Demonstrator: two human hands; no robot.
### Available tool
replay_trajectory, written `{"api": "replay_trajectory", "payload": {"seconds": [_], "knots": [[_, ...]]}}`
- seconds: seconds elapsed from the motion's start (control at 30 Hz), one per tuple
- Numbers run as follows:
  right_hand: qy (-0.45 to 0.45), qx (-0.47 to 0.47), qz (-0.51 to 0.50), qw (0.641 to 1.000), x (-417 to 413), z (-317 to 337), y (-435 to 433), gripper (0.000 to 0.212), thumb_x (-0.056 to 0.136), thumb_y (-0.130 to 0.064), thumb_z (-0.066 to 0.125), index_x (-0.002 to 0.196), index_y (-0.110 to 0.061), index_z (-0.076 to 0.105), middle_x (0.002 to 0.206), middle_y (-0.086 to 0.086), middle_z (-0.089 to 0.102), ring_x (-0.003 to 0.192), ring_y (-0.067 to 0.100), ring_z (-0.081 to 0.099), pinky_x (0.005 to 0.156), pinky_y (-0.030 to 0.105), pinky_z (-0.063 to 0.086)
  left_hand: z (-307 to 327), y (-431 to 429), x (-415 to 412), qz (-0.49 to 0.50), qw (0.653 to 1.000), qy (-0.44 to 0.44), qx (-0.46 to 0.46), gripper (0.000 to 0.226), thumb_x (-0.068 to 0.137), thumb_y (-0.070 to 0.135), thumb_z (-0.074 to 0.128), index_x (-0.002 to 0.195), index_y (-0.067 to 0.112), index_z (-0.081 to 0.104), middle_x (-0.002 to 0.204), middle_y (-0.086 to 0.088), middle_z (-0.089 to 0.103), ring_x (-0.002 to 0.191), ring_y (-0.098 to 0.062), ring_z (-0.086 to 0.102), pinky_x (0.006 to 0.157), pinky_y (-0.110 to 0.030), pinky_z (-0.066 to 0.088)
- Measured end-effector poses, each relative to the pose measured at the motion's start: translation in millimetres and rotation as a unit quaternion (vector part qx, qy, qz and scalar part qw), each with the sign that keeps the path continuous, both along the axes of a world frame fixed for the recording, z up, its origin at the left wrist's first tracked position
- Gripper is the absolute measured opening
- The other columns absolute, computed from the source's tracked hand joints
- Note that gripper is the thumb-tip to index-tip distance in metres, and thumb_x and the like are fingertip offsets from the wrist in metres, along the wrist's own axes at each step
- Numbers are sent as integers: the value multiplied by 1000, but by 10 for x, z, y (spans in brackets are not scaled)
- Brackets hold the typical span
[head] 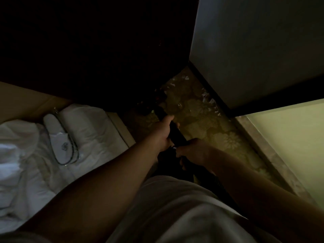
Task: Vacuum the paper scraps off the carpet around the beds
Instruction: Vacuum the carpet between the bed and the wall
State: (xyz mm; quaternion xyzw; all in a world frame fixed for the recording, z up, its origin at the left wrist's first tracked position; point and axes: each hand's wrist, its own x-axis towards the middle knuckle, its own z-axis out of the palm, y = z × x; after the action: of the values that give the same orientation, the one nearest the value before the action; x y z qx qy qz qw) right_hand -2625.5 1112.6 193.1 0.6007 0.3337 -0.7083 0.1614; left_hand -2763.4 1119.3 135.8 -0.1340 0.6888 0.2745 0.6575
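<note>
Paper scraps (212,101) lie along the wall-side edge of the carpet (201,125), so left hand (164,132) & right hand (192,151) both wrap their grip round the vacuum wand (177,135), prob. to steer it down that strip.

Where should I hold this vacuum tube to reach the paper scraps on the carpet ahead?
Grip the black vacuum tube on its straight shaft, from above: left hand forward, right hand behind, as now. It slopes down and away toward the paper scraps, so an overhand wrap likely steers its far end best.
</note>
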Motion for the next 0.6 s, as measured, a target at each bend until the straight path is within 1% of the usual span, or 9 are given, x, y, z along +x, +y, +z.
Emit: {"api": "replay_trajectory", "payload": {"seconds": [0.03,0.1,0.2,0.27,0.33,0.37,0.43,0.47,0.6], "knots": [[3,2,0,1000,-72,-2,26,10,91,-11,71,87,-2,72,71,11,71,61,21,67,57,29,55,3,25,-70,-6,1000,7,-4,28,99,38,61,99,10,60,85,-2,63,77,-17,62,66,-33,51],[0,4,0,1000,-214,-9,78,12,91,-12,72,85,-1,72,72,13,70,60,22,66,56,29,55,16,86,-196,-10,1000,16,-4,30,98,40,62,100,10,61,83,-2,63,75,-16,62,64,-32,50],[-13,5,3,1000,-374,-24,144,15,92,-9,72,82,1,71,72,14,69,56,21,64,55,27,53,-31,142,-357,2,1000,19,11,28,97,39,64,103,12,61,86,-3,64,82,-17,63,84,-38,55],[-7,8,13,1000,-460,-25,164,16,91,-11,72,80,2,70,73,15,69,56,22,64,56,27,54,-26,136,-431,0,1000,23,11,29,97,39,63,107,12,61,86,-2,64,83,-17,63,83,-37,55],[-3,14,22,1000,-503,-30,156,20,92,-14,73,78,0,67,71,13,67,54,20,62,51,23,51,-68,120,-459,-7,1000,30,4,28,97,41,63,104,14,63,86,-2,64,83,-18,64,86,-38,56],[-3,14,23,1000,-506,-47,149,21,93,-14,73,79,0,66,70,12,66,53,20,60,48,21,50,-83,111,-457,-7,1000,29,0,28,96,42,63,101,13,64,86,-2,64,82,-18,64,85,-37,56],[-8,11,19,1000,-489,-87,129,17,93,-11,72,84,1,66,69,13,64,53,21,59,49,24,49,-86,99,-425,-7,1000,29,-8,30,97,41,61,95,11,62,82,-1,63,75,-16,62,70,-33,52],[-9,12,19,1000,-464,-108,118,14,92,-9,71,86,2,66,68,13,64,53,21,60,51,26,50,-98,86,-406,-9,999,30,-14,31,98,41,61,92,10,61,81,-2,63,74,-16,62,67,-32,50],[-17,4,27,999,-288,-180,41,19,93,-9,69,105,6,67,66,12,68,51,20,63,47,24,52,-120,15,-257,23,999,22,-26,26,96,37,65,99,10,63,88,-5,66,83,-19,65,78,-37,53]]}}
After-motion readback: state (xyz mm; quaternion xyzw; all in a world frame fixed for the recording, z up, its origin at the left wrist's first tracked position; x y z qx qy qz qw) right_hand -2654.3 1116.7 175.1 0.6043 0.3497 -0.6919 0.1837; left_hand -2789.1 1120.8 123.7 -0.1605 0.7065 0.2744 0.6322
